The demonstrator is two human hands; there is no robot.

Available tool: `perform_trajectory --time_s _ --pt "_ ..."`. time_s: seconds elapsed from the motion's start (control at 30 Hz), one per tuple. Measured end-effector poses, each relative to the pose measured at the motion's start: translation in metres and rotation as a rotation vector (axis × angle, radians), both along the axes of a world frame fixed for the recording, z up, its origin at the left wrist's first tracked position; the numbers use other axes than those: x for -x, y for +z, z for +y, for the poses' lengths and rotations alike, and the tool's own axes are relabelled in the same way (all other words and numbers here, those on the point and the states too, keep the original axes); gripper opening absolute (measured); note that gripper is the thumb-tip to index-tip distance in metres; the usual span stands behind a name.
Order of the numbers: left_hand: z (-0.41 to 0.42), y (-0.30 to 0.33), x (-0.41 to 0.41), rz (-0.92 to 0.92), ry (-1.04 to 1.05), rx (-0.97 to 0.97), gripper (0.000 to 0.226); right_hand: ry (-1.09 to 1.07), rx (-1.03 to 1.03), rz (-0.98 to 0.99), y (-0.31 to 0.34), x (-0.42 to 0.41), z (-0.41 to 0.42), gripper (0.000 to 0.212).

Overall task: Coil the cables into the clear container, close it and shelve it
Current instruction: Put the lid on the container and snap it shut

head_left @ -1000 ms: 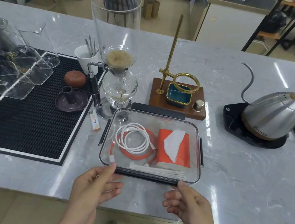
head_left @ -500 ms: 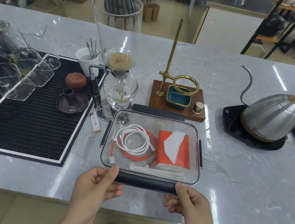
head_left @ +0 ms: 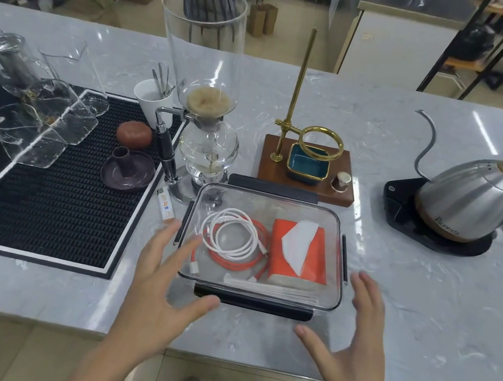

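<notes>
The clear container (head_left: 332, 217) sits lidded on the marble counter, black clips on all sides; the near clip (head_left: 252, 303) lies folded down. Inside, a coiled white cable (head_left: 229, 236) rests on a coiled orange cable (head_left: 231, 265), beside an orange tissue pack (head_left: 299, 251). My left hand (head_left: 158, 284) hovers at the container's near left corner, fingers spread, holding nothing. My right hand (head_left: 353, 347) hovers off the near right corner, also spread and empty.
A glass siphon brewer (head_left: 204, 109) stands just behind the container, a lighter (head_left: 165, 204) to its left. The black bar mat (head_left: 52, 200) holds glassware on the left. A wooden dripper stand (head_left: 308, 163) is behind, a gooseneck kettle (head_left: 468, 200) at the right.
Both hands were pressing the near clip at the container's front edge. They have now let go and spread apart to either side, with the clip folded down.
</notes>
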State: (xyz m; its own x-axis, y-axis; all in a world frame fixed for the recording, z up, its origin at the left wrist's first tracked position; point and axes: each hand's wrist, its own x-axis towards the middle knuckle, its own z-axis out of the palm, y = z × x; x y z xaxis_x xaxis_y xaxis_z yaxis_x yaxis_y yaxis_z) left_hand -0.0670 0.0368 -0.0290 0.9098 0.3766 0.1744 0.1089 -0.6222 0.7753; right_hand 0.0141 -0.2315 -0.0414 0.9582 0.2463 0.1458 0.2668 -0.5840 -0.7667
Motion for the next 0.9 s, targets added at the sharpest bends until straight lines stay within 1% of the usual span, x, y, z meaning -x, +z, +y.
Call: perform_trajectory --time_s 0.1,0.13,0.2,0.27,0.37,0.6,0.77,0.9 --pt "0.007 -0.003 -0.012 -0.008 -0.104 -0.077 0.101 0.173 0.087 -0.049 0.007 -0.023 0.004 0.112" --pt "0.009 -0.004 -0.016 0.004 -0.127 -0.065 0.104 0.210 0.091 -0.047 0.008 -0.030 0.006 0.113" --pt "0.012 -0.009 -0.023 0.016 -0.162 -0.034 0.103 0.241 0.088 0.005 0.007 -0.039 0.008 0.115" --pt "0.012 -0.014 -0.025 -0.001 -0.164 -0.024 0.100 0.250 0.090 0.059 0.003 -0.042 0.009 0.112" --pt "0.011 -0.019 -0.027 -0.027 -0.148 -0.030 0.100 0.251 0.086 0.049 -0.002 -0.042 0.010 0.107" --pt "0.013 -0.027 -0.028 -0.080 -0.148 -0.034 0.094 0.241 0.107 0.015 -0.007 -0.042 0.010 0.108" --pt "0.014 -0.028 -0.028 -0.095 -0.149 -0.033 0.095 0.221 0.095 0.006 -0.007 -0.041 0.011 0.108" --pt "0.013 -0.027 -0.028 -0.108 -0.135 -0.006 0.094 0.199 0.049 0.048 -0.007 -0.039 0.011 0.106"
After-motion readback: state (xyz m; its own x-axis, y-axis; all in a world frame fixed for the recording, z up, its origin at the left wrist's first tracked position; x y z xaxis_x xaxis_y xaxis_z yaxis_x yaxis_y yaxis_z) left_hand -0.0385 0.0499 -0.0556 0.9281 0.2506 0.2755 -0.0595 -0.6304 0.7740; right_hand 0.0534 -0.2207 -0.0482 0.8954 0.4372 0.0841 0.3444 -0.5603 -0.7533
